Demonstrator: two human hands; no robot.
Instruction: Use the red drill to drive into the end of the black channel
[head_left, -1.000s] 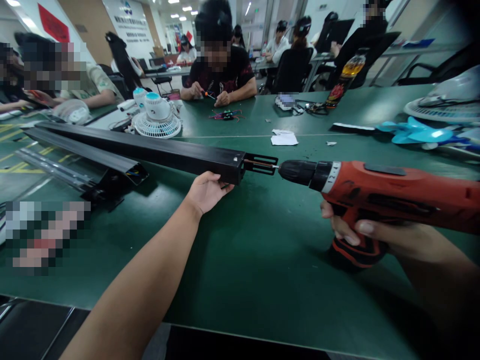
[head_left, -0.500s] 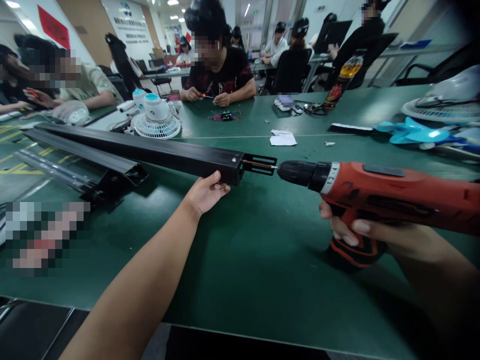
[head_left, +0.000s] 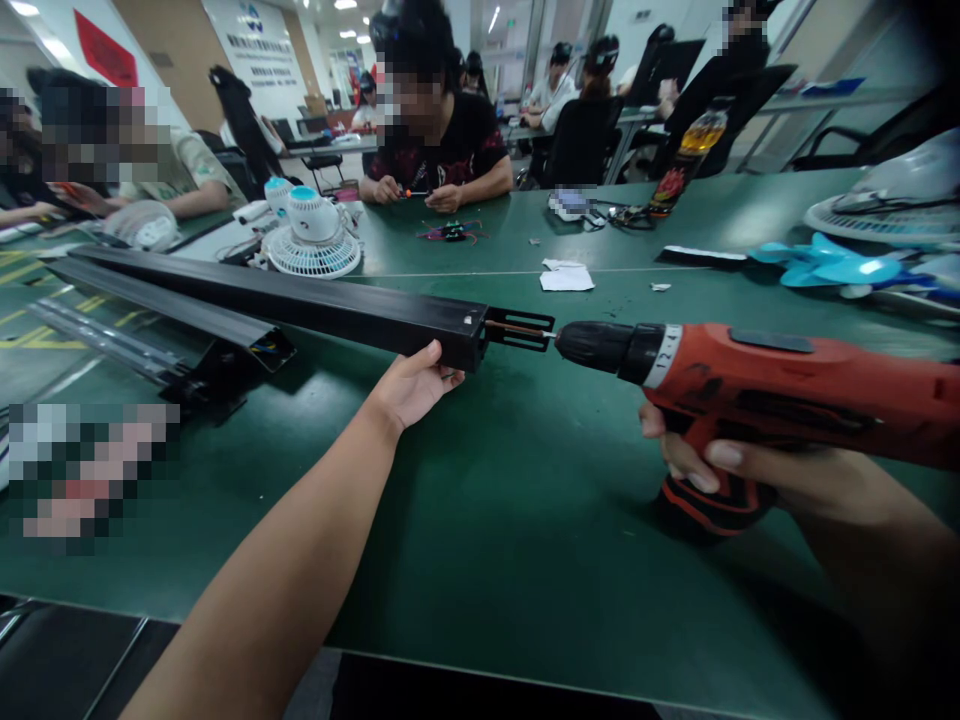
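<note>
My right hand (head_left: pixel 701 465) is wrapped round the grip of a red and black cordless drill (head_left: pixel 795 375), which points left. Its bit reaches into a slotted black bracket (head_left: pixel 517 330) at the near end of a long black square tube (head_left: pixel 322 305). Where the bit's tip lies inside the tube, I cannot see. Near that same end, my left hand (head_left: pixel 416 385) grips the tube from below, thumb on its front side and the other fingers partly hidden underneath. The tube slants away to the far left over the green table (head_left: pixel 480 560).
More black profiles (head_left: pixel 180 300) lie at the left beside the tube. White fan parts (head_left: pixel 315 235), paper scraps (head_left: pixel 566 276), a drink bottle (head_left: pixel 686 155) and blue fan blades (head_left: pixel 832 262) are on the table. Across it a person (head_left: pixel 439 130) handles a small screwdriver.
The numbered collar on the drill has turned slightly or the drill has tilted a little. My left fingertips have shifted slightly. The tube stays in place.
</note>
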